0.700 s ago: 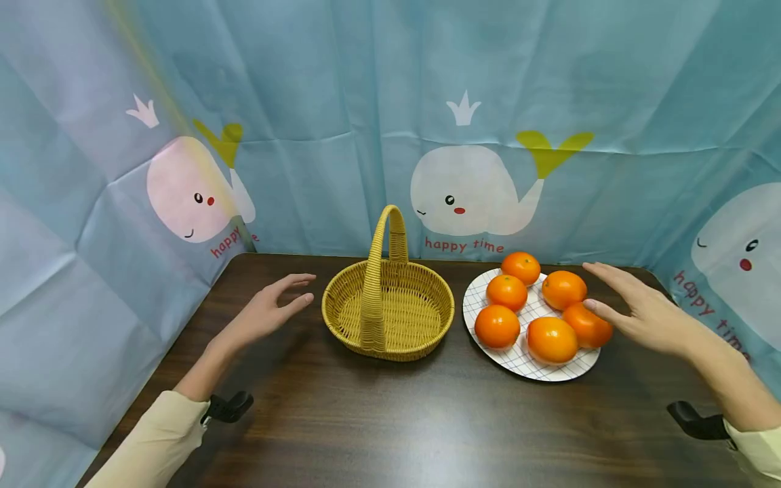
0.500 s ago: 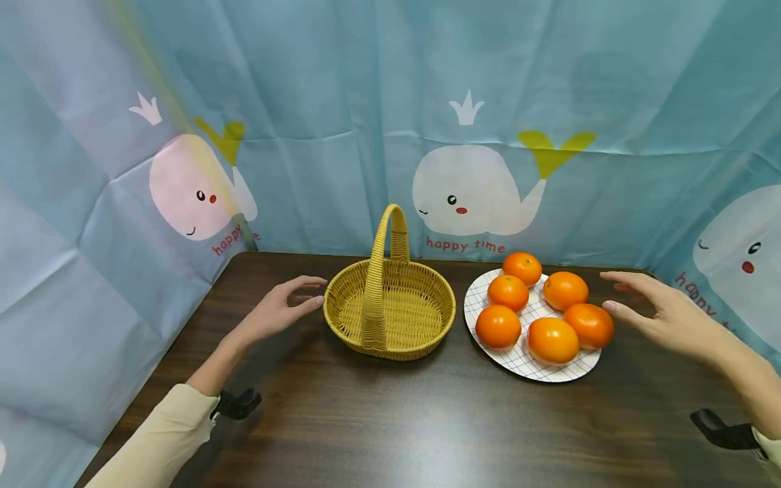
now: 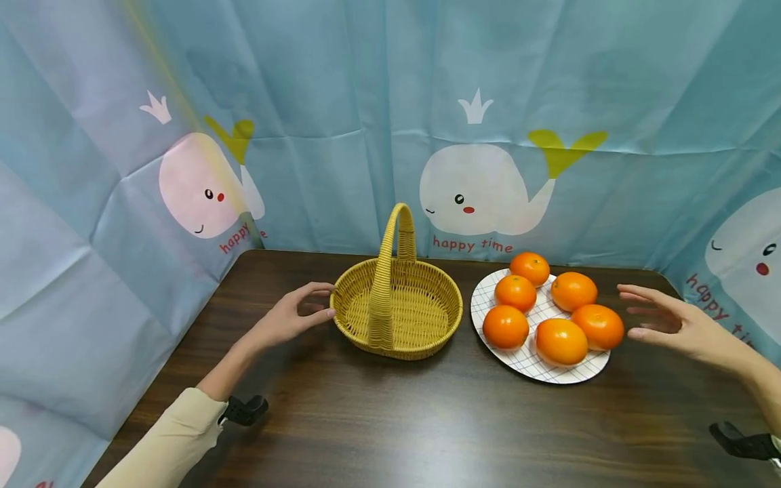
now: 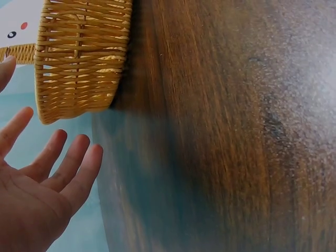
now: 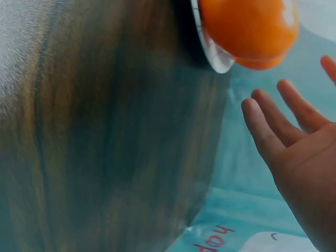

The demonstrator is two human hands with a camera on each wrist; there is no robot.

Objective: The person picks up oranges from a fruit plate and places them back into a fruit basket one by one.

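A yellow woven basket (image 3: 421,308) with an upright handle stands on the table. My left hand (image 3: 293,318) is at its left rim, fingertips beside the rim; from the head view I cannot tell if they touch. In the left wrist view the fingers of my left hand (image 4: 44,184) are spread, with a gap below the basket (image 4: 81,63). My right hand (image 3: 686,329) hovers right of a white checked plate (image 3: 537,373) bearing several oranges (image 3: 561,342), thumb and fingers apart, holding nothing. The right wrist view shows my right hand (image 5: 302,142) near an orange (image 5: 249,26), not touching it.
The dark wooden table (image 3: 390,420) extends in front of the basket and plate. A light blue curtain (image 3: 342,176) with whale prints hangs behind the table and along both sides. Each wrist wears a black strap, the left strap (image 3: 246,410) and the right strap (image 3: 741,444).
My left hand has moved right to the basket's rim. My right hand has moved right, away from the oranges, and slightly down. The whole head view has shifted a little.
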